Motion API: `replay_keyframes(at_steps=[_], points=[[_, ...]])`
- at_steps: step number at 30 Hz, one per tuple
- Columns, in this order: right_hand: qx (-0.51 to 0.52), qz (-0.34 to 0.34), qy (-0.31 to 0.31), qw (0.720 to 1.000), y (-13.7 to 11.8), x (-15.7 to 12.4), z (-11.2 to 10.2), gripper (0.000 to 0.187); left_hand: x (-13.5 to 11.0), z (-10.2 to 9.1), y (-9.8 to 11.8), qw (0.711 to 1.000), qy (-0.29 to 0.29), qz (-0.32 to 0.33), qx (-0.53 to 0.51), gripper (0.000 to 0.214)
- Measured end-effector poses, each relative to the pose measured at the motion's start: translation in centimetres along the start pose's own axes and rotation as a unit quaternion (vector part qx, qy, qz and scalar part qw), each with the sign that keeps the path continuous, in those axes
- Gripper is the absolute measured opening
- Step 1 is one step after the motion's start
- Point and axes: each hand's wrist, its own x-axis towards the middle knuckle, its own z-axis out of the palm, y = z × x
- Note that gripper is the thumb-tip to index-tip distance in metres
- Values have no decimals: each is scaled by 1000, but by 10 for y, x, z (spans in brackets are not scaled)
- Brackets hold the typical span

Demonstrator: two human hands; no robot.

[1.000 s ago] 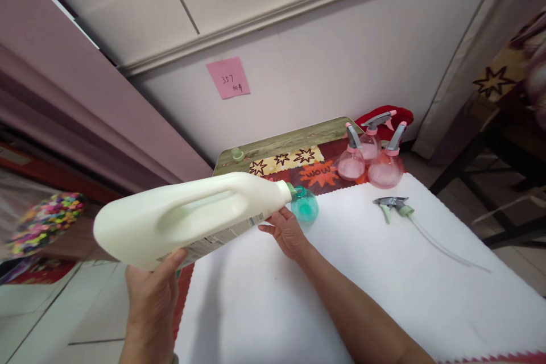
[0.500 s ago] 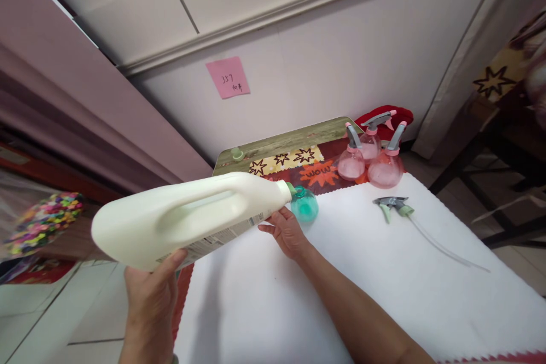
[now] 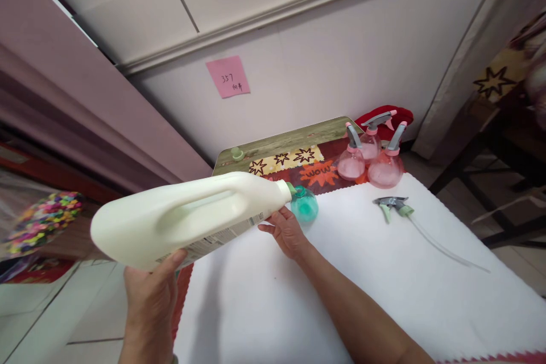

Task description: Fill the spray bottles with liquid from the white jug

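Observation:
A large cream plastic jug (image 3: 200, 210) is tilted nearly on its side, its neck pointing right. My left hand (image 3: 153, 284) is closed around the lower part of its body, thumb on the printed label. Under the neck, my right hand (image 3: 286, 233) grips the jug with its fingers partly hidden behind it. The jug's green spout meets the mouth of a round, clear green spray bottle (image 3: 305, 206), which has no spray head on it. Green shows inside that bottle. To its right lies a grey and green spray trigger head (image 3: 394, 207) with a long clear tube.
Three pink spray bottles (image 3: 385, 169) with grey triggers stand at the table's back right corner. A small green cap (image 3: 237, 153) rests on the wooden back edge. White cloth (image 3: 256, 307) covers the table; a wall with a pink note (image 3: 228, 77) rises behind.
Almost nothing differs. The jug stays tilted at the green bottle's mouth, and both hands keep their hold.

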Motion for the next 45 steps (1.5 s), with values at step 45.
replay_keyframes(at_steps=[45], points=[[-26, -5, -8, 1000, 0, 0, -2, 43, -9, 9, 13, 999, 13, -33, 26, 60]])
